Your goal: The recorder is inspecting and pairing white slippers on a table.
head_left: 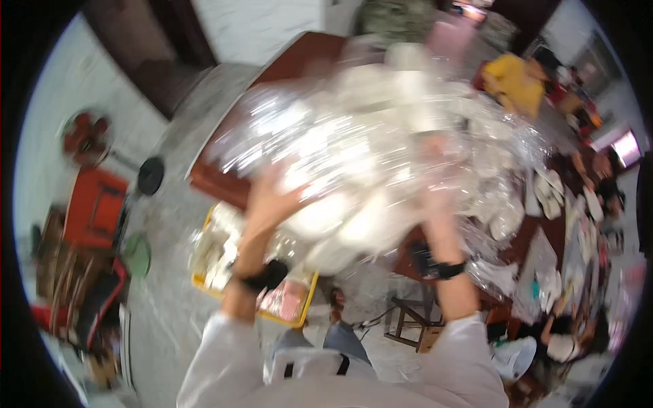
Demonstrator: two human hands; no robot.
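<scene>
Both hands are up at chest height, the left hand (272,197) and right hand (435,197) clutching a big clear plastic bag (367,143) of white pieces above the yellow crate (307,297); fingers blurred, seemingly closed on it; lifting step, steady two-handed carry needed

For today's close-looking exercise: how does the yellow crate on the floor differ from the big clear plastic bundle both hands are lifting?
The clear plastic bundle is held up in the air by the left hand and right hand; the yellow crate rests on the floor. The bundle is transparent, crinkled and shiny, while the crate is opaque yellow with straight rims. The bundle looks far larger and motion-blurred; the crate is sharper. Both hold pale items.
</scene>
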